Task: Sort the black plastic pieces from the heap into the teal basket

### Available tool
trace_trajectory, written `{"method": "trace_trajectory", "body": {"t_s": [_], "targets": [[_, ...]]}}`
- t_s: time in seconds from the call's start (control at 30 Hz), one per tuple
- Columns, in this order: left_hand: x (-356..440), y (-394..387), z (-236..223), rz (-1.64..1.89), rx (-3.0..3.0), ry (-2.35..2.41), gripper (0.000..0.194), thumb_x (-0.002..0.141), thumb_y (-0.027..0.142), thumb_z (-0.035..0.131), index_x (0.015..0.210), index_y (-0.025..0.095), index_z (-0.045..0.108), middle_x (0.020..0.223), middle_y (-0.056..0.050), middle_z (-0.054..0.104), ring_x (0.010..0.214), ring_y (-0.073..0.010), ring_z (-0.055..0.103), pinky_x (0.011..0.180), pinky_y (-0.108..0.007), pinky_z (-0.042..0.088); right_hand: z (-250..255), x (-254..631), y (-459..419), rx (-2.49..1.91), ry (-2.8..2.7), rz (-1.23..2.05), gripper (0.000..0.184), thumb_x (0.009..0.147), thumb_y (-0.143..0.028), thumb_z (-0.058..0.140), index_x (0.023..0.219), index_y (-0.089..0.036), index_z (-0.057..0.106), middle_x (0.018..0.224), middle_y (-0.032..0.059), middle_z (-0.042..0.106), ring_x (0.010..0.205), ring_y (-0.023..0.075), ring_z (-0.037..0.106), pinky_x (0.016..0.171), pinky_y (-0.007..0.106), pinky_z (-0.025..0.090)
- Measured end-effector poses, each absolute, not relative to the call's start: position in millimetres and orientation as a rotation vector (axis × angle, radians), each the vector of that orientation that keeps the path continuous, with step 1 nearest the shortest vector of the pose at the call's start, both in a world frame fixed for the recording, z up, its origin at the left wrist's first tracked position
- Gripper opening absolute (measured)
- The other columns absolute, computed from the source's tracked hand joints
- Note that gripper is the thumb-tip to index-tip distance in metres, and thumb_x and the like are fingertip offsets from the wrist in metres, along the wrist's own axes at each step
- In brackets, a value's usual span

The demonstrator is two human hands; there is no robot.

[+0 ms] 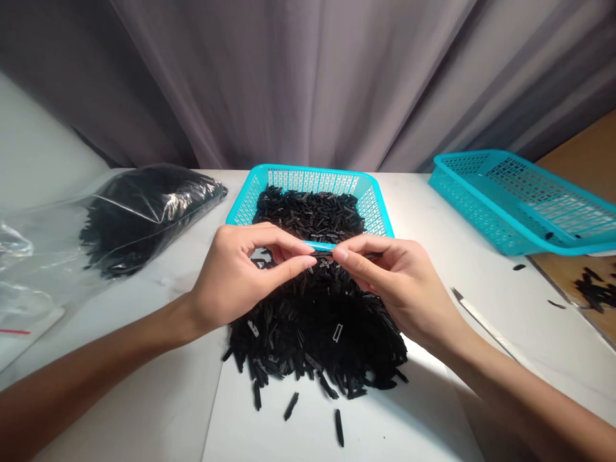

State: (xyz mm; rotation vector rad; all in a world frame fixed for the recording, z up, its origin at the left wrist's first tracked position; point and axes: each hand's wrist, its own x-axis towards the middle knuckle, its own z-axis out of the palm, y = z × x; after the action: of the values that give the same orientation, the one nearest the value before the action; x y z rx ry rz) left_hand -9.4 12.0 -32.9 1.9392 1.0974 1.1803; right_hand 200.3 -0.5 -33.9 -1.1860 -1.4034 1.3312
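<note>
My left hand [240, 269] and my right hand [399, 269] meet above the near rim of a blue basket [380, 199]. Between their fingertips they pinch a small thin black strip [323, 253], the left at one end and the right at the other. Its exact kind is too small to make out. Many similar black pieces [308, 208] lie inside the basket. Below my hands a large heap of black pieces [308, 340] spreads over a white sheet, with a few pale metal-looking bits on it.
At left lies a clear plastic bag [144, 212] full of black pieces. A second blue basket [491, 218] stands at right, a few pieces in it. Tweezers [486, 324] lie by my right forearm. More black pieces [599, 289] sit on a brown surface. A grey curtain [298, 77] hangs behind.
</note>
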Motion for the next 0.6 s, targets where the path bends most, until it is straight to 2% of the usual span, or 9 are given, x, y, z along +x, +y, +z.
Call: {"method": "trace_trajectory", "body": {"t_s": [0.23,0.47,0.6], "targets": [[-9.6,12.5,-32.0,1.158,1.926,1.109,0.004,0.078,0.019,0.08,0.082,0.018,0.079,0.074,0.001,0.076,0.064,-0.009,0.066,0.064,-0.02,0.055,-35.7,201.0,-0.3,-1.186,-1.423,1.328,0.017,0.085,-0.033,0.076,0.078,-0.018,0.074,0.058,-0.0048,0.048,0.055,0.0091,0.038,0.049,0.026,0.026],[-9.1,11.8,-32.1,1.087,1.913,1.113,0.006,0.081,0.023,0.078,0.078,0.018,0.078,0.076,0.001,0.076,0.066,-0.01,0.066,0.064,-0.021,0.054,-35.3,198.7,-0.7,-1.168,-1.428,1.363,0.027,0.087,-0.036,0.073,0.068,-0.017,0.067,0.054,-0.0055,0.046,0.053,0.0086,0.035,0.049,0.027,0.024],[-7.8,12.0,-31.9,1.053,1.896,1.11,0.007,0.082,0.023,0.077,0.077,0.019,0.077,0.074,0.002,0.075,0.065,-0.009,0.065,0.063,-0.019,0.052,-36.5,197.8,-0.6,-1.155,-1.416,1.401,0.027,0.088,-0.037,0.072,0.071,-0.017,0.067,0.053,-0.0061,0.045,0.052,0.0087,0.035,0.05,0.027,0.024]]}}
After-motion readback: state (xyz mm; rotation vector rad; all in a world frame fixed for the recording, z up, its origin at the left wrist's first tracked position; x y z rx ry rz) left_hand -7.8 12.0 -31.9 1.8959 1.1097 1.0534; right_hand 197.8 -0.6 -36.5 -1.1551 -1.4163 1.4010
